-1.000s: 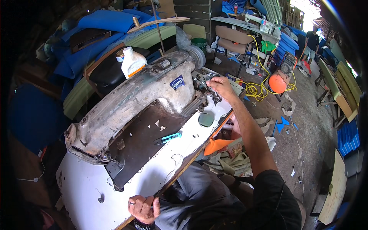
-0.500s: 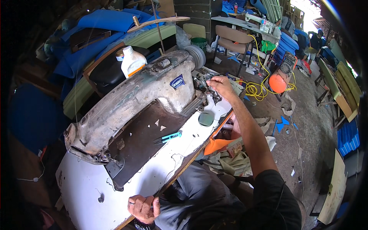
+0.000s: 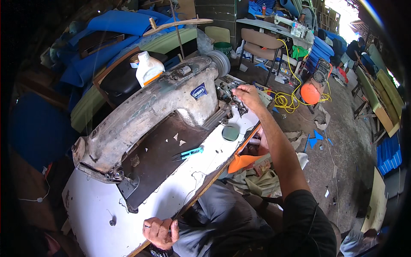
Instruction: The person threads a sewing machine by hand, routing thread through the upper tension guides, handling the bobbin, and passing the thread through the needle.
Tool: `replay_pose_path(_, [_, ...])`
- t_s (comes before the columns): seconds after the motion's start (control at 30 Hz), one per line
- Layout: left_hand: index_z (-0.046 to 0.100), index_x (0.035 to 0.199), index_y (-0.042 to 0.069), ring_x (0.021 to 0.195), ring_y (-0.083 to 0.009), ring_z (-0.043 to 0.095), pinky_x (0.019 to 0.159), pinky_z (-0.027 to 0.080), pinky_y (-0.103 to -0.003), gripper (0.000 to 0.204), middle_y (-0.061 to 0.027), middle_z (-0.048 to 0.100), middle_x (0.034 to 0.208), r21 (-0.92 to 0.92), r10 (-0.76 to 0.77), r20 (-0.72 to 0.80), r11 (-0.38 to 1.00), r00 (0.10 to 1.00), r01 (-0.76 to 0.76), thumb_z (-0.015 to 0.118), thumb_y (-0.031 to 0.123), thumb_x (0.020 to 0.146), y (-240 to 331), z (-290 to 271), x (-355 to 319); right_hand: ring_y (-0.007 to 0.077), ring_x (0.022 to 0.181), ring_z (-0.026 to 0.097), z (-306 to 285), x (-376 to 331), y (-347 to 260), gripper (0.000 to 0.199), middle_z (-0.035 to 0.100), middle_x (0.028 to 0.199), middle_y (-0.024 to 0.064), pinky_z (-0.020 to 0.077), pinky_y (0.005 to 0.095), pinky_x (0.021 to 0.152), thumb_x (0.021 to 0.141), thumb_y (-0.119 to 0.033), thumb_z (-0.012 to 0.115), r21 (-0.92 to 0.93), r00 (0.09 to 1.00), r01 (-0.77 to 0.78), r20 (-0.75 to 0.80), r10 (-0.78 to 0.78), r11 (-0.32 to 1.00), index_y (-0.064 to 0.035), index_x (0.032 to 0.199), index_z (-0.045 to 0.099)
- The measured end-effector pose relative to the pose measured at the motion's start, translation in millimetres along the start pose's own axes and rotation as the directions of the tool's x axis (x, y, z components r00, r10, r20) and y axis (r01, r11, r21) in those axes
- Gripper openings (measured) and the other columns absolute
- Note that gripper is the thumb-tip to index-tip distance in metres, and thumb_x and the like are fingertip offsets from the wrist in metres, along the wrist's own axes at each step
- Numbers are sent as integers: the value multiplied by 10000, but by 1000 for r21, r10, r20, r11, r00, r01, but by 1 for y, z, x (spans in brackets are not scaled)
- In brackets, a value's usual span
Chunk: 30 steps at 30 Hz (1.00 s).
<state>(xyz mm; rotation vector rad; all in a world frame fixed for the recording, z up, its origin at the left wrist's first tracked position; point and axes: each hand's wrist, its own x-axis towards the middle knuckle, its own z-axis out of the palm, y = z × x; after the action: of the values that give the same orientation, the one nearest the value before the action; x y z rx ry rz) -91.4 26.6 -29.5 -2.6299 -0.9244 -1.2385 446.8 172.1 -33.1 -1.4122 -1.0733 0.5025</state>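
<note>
A worn grey sewing machine (image 3: 150,111) lies across a white table (image 3: 94,205). My right hand (image 3: 247,95) reaches out to the machine's far right end, fingers pinched on small dark metal parts (image 3: 233,100) beside the handwheel (image 3: 219,62). My left hand (image 3: 160,232) grips the table's near edge. Small blue-handled snips (image 3: 187,153) lie on the dark machine bed (image 3: 162,158). A round green-grey lid (image 3: 230,133) sits on the table near my right forearm.
A white plastic bottle (image 3: 148,68) stands behind the machine on a dark case. Blue foam sheets (image 3: 111,30) pile up at the back left. A yellow cable (image 3: 291,100) and an orange ball (image 3: 310,93) lie on the floor to the right, near a chair (image 3: 261,40).
</note>
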Motion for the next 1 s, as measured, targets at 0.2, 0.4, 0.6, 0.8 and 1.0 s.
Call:
replay_pose_path(0.2, [653, 774, 101, 632, -231, 505, 581, 388, -370, 131, -19, 536, 709, 8, 6, 1, 1000, 1000, -6, 761, 165, 740, 0, -2, 1, 30, 563, 436, 2, 1, 1, 167, 584, 670, -40, 333, 220, 510, 896, -165, 722, -11, 1000, 11, -17, -11, 1000, -17, 822, 698])
replay_pose_path(0.4, [657, 778, 99, 640, -229, 510, 584, 394, -371, 139, -15, 540, 712, 0, 3, -1, 1000, 1000, -3, 772, 166, 735, 0, -2, 1, 32, 553, 426, 3, 0, -1, 167, 551, 629, -47, 309, 222, 502, 895, -158, 722, -31, 1000, 24, 4, -23, 999, -20, 804, 696])
replay_pose_path(0.6, [663, 770, 95, 666, -236, 529, 597, 413, -378, 140, -18, 552, 722, 8, -23, 32, 1000, 999, 23, 776, 170, 737, 3, -3, 3, 44, 546, 427, 3, -4, -7, 182, 541, 615, -46, 316, 235, 506, 890, -167, 725, -39, 1000, 31, 0, -31, 999, -23, 784, 693])
replay_pose_path(0.8, [666, 769, 94, 675, -239, 532, 600, 415, -377, 138, -22, 549, 728, 13, -20, 38, 1000, 999, 20, 778, 168, 738, 4, -3, 3, 51, 559, 449, 0, 0, 2, 202, 568, 629, -29, 337, 239, 519, 887, -179, 723, -9, 999, 31, -13, -31, 999, -12, 780, 688])
replay_pose_path(1.0, [674, 748, 100, 672, -239, 522, 595, 411, -374, 113, -32, 551, 714, 10, -36, 31, 999, 999, 36, 766, 163, 730, 4, -2, 3, 52, 566, 456, 3, 0, 0, 203, 580, 640, -24, 344, 241, 523, 883, -176, 726, -40, 999, 30, -27, -31, 999, -6, 778, 687])
